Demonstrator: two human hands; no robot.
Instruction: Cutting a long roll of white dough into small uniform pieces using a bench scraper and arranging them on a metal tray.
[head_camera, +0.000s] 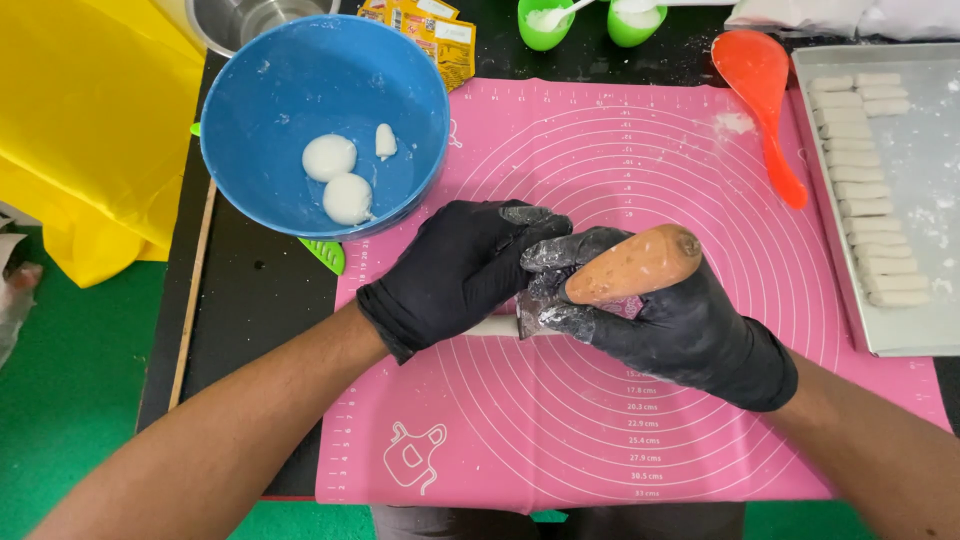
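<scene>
Both my hands wear black gloves dusted with flour and meet over the middle of a pink baking mat (600, 420). My left hand (455, 270) lies curled over a thin white dough roll (495, 327), of which only a short piece shows under the palm. My right hand (670, 325) grips a tool by its rounded orange-brown handle (630, 265), with the handle end pointing up and to the right. The tool's working end is hidden between the two hands, just at the dough roll.
A blue bowl (270, 70) at the upper left holds two dough balls (338, 178) and a small scrap. A metal tray (925, 210) on the right carries several cut dough sticks (865, 185). An orange spoon (765, 100), two green cups (545, 25) and yellow packets (430, 30) lie along the far edge.
</scene>
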